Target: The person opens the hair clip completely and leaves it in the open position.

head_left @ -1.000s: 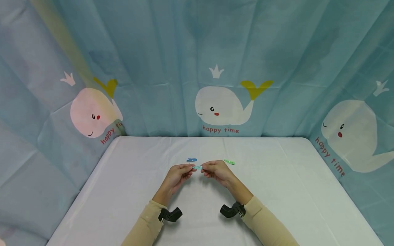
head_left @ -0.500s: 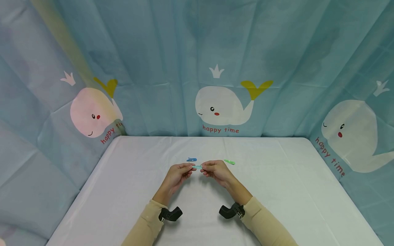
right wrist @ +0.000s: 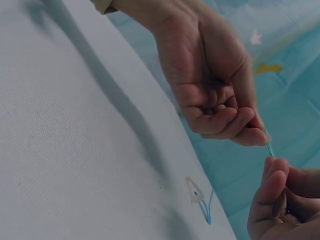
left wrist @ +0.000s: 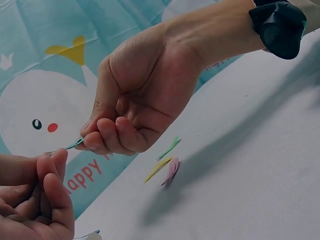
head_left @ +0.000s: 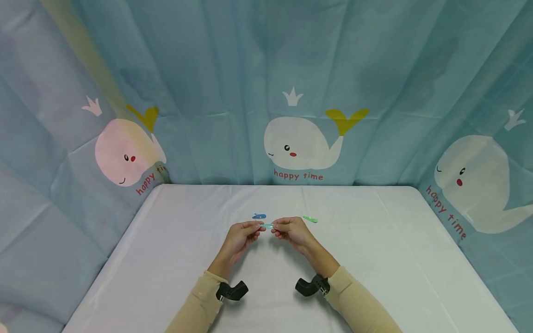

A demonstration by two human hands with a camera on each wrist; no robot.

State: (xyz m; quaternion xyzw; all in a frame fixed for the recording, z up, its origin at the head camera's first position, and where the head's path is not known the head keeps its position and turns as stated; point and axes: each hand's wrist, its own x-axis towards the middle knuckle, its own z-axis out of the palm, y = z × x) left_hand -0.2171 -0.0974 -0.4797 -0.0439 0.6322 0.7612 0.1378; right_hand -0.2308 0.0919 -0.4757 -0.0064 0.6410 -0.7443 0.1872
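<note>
A small teal snap hair clip [head_left: 267, 226] is held just above the table, between the two hands. My left hand [head_left: 239, 236] pinches its left end between thumb and fingers. The right hand [head_left: 294, 232] pinches the other end in the same way. Fingertips cover both ends, and I cannot tell whether the clip is snapped. Behind the hands lie a blue hair clip [head_left: 259, 216] and, farther right, a green hair clip [head_left: 310, 218]. Its blue arms stand apart in a V in the right wrist view.
Near the green clip, the left wrist view has a yellow clip [left wrist: 157, 170] and a pink clip [left wrist: 171, 170]. A whitish clip [right wrist: 194, 190] lies against the blue one. A whale-print curtain [head_left: 233, 92] borders the white table [head_left: 374, 259].
Both hands keep their hold on the teal clip and stay almost in place. The teal clip turns slightly between the fingertips, and the right wrist shifts a little to the left.
</note>
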